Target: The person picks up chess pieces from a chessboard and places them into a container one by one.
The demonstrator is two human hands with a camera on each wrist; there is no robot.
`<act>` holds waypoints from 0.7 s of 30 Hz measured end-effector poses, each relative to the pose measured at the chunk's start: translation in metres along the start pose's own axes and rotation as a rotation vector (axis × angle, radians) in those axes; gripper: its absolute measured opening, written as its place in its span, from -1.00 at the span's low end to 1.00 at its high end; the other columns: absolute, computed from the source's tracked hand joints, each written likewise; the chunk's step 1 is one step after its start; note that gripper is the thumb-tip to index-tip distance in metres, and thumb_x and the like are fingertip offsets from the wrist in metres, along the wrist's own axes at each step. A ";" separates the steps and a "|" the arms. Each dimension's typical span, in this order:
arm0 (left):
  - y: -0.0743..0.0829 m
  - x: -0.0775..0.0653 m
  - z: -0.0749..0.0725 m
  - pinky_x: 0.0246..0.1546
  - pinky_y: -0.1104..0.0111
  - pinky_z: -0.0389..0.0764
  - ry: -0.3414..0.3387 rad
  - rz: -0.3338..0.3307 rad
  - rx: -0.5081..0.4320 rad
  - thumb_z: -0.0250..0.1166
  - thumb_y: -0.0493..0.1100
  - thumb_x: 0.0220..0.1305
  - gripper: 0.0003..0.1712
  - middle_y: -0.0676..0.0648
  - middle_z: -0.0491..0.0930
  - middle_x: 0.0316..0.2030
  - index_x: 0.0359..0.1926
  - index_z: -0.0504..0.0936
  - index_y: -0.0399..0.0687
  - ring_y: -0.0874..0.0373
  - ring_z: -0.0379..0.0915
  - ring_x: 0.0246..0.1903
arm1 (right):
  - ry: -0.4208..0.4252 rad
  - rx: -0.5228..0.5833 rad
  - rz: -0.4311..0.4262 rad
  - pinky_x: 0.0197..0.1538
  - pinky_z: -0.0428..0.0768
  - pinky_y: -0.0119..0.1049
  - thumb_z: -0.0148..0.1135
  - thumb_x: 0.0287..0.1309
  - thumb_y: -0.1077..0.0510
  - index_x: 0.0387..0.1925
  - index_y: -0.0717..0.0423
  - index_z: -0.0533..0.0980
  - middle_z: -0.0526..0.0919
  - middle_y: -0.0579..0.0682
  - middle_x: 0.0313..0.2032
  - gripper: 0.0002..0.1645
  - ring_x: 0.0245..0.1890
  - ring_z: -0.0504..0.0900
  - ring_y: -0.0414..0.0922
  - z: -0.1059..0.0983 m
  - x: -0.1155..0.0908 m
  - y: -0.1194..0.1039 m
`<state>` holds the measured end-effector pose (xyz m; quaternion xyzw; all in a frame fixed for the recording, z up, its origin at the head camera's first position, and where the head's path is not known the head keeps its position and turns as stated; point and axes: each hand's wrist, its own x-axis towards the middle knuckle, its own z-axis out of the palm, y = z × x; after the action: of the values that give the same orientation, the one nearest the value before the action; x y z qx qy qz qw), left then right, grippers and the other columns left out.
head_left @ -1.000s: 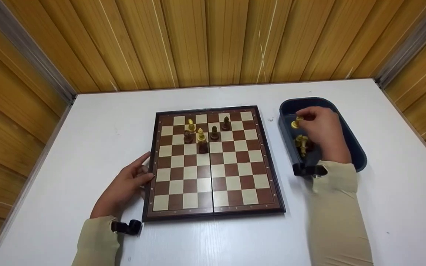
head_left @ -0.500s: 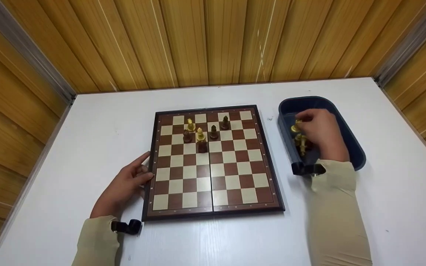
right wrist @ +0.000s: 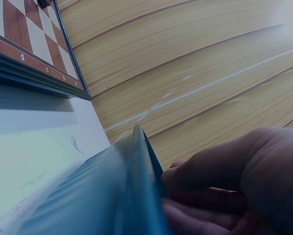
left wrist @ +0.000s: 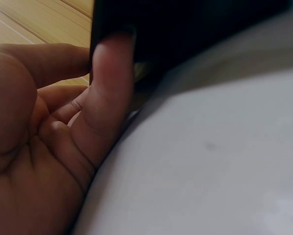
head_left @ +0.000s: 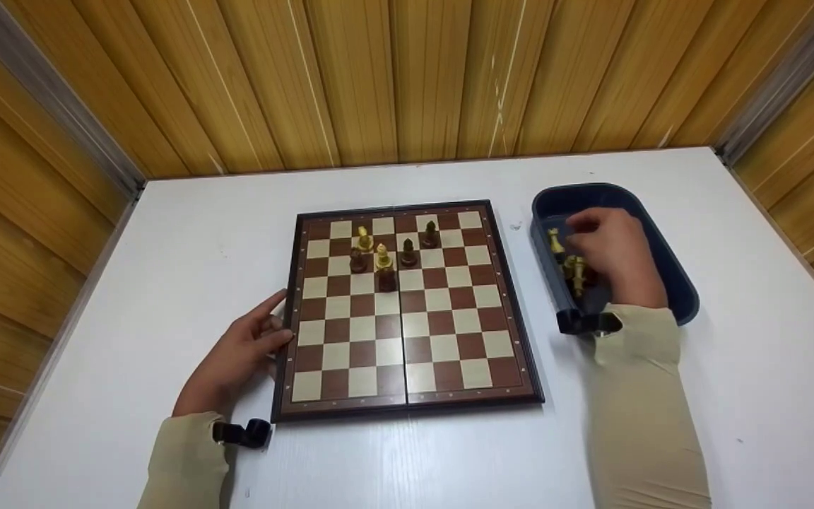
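On the left side of the white desk (head_left: pixel 350 466), a beige sleeve (head_left: pixel 184 459) with a black wrist device (head_left: pixel 241 433) leads to the left hand (head_left: pixel 241 346). Its thumb and index finger are spread apart, tips touching the left edge of the brown-and-cream checkered chessboard (head_left: pixel 442 324), just as half a second ago. Six chess pieces stand in the board's far half, unmoved: two gold, four dark brown. From the left come a dark brown piece (head_left: pixel 358 262), a gold piece (head_left: pixel 364 239) behind it, a taller gold piece (head_left: pixel 382 258), a second dark brown piece (head_left: pixel 387 281) just in front of that, a third dark brown piece (head_left: pixel 408 254), and a fourth dark brown piece (head_left: pixel 430 235) nearest the far right corner.

Toward the desk's right edge sits a dark blue oblong tray (head_left: pixel 580 200), the right hand (head_left: pixel 615 251) inside. Earlier it pinched a gold chess piece (head_left: pixel 555 242); now that piece leans at the tray's left wall, and the bent thumb and index fingertips stand apart just beside it. Another gold chess piece (head_left: pixel 578 276) lies nearer; the hand covers some contents, so I cannot count them surely.
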<state>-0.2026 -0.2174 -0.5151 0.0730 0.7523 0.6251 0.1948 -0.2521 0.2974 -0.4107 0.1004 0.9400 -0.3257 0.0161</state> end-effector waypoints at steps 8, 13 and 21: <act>0.000 0.000 0.000 -0.53 0.19 0.70 0.001 0.002 -0.002 0.19 -0.22 0.37 -0.19 -0.13 0.44 -0.22 0.51 0.04 0.21 0.17 0.49 -0.39 | -0.028 -0.010 -0.006 -0.10 0.54 -0.09 0.10 0.31 0.12 0.16 0.12 0.50 0.51 0.22 0.14 -0.59 -0.06 0.50 0.09 0.000 0.000 0.000; -0.001 0.001 0.000 -0.54 0.19 0.70 0.003 0.001 -0.001 0.19 -0.24 0.37 -0.19 -0.12 0.45 -0.24 0.52 0.03 0.18 0.17 0.50 -0.41 | -0.039 -0.017 -0.022 -0.08 0.53 -0.09 0.09 0.32 0.09 0.16 0.12 0.50 0.51 0.22 0.15 -0.58 -0.07 0.50 0.09 0.000 0.000 -0.001; -0.001 0.000 0.000 -0.52 0.19 0.71 0.001 0.007 0.008 0.17 -0.24 0.37 -0.19 -0.12 0.46 -0.23 0.52 0.01 0.16 0.16 0.52 -0.41 | -0.044 -0.029 -0.045 -0.15 0.55 -0.11 0.09 0.32 0.07 0.14 0.13 0.52 0.53 0.22 0.12 -0.58 -0.12 0.52 0.09 0.002 -0.001 -0.003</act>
<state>-0.2029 -0.2177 -0.5165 0.0761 0.7547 0.6227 0.1922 -0.2514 0.2935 -0.4100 0.0720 0.9460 -0.3147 0.0308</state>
